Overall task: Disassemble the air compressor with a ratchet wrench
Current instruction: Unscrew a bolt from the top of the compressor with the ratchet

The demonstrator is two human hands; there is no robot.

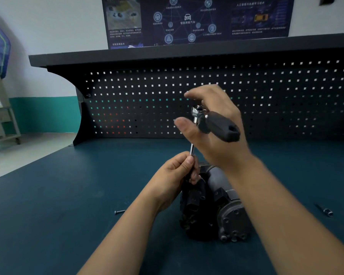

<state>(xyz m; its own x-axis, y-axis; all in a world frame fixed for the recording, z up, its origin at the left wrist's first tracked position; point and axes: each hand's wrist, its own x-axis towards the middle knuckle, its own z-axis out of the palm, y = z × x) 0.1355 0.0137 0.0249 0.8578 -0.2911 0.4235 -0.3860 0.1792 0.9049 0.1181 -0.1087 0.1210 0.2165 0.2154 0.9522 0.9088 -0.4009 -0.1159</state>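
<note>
The air compressor [229,215], a dark grey metal body with a black block on its left side, lies on the blue bench top [58,195] at centre. A ratchet wrench [220,126] with a black handle stands above it on a thin chrome extension bar [191,148]. My left hand [175,175] pinches the lower end of that bar just above the compressor. My right hand [216,149] is up at the wrench head, fingers and thumb spread straight, and the handle lies against its palm.
A loose screw [119,211] lies on the bench left of my left forearm. A bolt [327,211] lies to the right. A dark pegboard [137,108] closes the back of the bench, with a poster [197,18] above it.
</note>
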